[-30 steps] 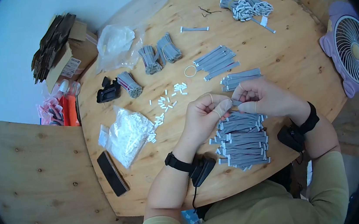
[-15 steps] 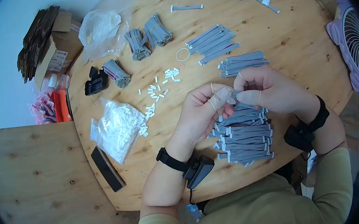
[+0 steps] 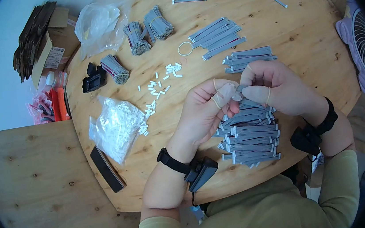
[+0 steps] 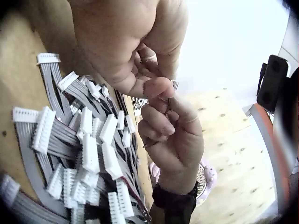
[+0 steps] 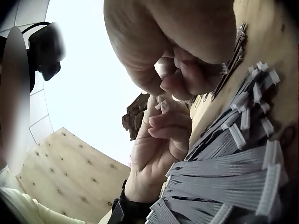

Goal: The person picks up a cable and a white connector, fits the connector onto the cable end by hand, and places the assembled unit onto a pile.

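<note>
Fingertip to fingertip, both hands meet above a pile of grey ribbon cables with white connectors on their ends. My left hand pinches a small white connector between thumb and forefinger. Facing it, my right hand pinches a short grey ribbon cable, mostly hidden by the fingers. Thumbs and forefingers wear pale finger covers. In the left wrist view the pile's white connectors lie close beside the hands.
Loose white connectors lie left of the hands, beside a clear bag of them and a phone. Laid-out ribbon cables and tied bundles sit farther back. A purple fan stands at right.
The head view has tilted, so the tabletop things appear shifted up and left. Both hands keep their pinches, fingertips together, with the grey cable end now showing between them.
</note>
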### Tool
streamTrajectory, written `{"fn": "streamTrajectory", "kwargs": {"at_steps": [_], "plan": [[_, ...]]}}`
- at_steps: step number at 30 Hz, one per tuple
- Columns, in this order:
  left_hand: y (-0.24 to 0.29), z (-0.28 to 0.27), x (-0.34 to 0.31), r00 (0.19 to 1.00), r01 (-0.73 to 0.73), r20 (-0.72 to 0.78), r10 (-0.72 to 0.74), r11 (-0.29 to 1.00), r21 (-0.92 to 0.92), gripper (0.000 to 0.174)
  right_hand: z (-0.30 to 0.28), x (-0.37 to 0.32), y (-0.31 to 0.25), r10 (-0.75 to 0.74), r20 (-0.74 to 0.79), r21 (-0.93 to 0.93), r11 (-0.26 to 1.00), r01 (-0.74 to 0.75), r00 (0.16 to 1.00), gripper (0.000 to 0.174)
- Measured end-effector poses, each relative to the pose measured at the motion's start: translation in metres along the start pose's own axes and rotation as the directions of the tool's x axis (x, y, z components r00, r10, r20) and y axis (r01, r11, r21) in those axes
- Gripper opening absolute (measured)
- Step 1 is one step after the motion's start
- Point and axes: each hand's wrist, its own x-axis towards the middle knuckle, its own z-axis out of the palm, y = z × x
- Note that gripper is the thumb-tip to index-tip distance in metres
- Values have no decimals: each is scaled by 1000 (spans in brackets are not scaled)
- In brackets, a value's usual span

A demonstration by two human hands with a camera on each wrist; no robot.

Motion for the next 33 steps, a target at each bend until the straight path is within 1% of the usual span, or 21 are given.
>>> {"fn": "streamTrajectory", "kwargs": {"at_steps": [3, 6, 11, 14, 18, 21, 24, 27, 33], "plan": [[0, 0, 0, 1000, -17, -4, 17, 999, -37, 17, 0, 0, 1, -27, -14, -4, 1000, 27, 1000, 4], [-1, 1, 0, 999, -49, -15, 49, 999, 2, 16, -1, 1, 5, -59, -18, -8, 998, 58, 998, 5], [1, 1, 0, 999, -33, -4, 33, 999, 32, 16, -1, 2, 8, -79, -19, -30, 996, 79, 997, 5], [2, 3, 0, 999, -44, -1, 44, 998, 43, 17, 0, 1, 0, -2, -25, -5, 1000, 1, 1000, 4], [1, 3, 0, 999, -52, -14, 52, 999, -15, 18, -2, 1, 1, 5, -22, -7, 1000, -5, 1000, 4], [0, 4, 0, 996, -82, -28, 83, 996, 42, 17, -1, 2, 2, 6, -21, -21, 1000, -6, 1000, 4], [-2, 3, 1, 996, -78, -46, 82, 992, 97, 17, 0, 2, 2, 5, -24, -17, 1000, -5, 1000, 5], [-2, 4, 1, 995, -74, -56, 81, 991, 116, 17, 1, 2, 1, 20, -24, -6, 1000, -20, 1000, 5], [-3, 5, 1, 996, -70, -52, 73, 995, 72, 16, 0, 3, 2, 18, -20, -14, 1000, -19, 1000, 4]]}}
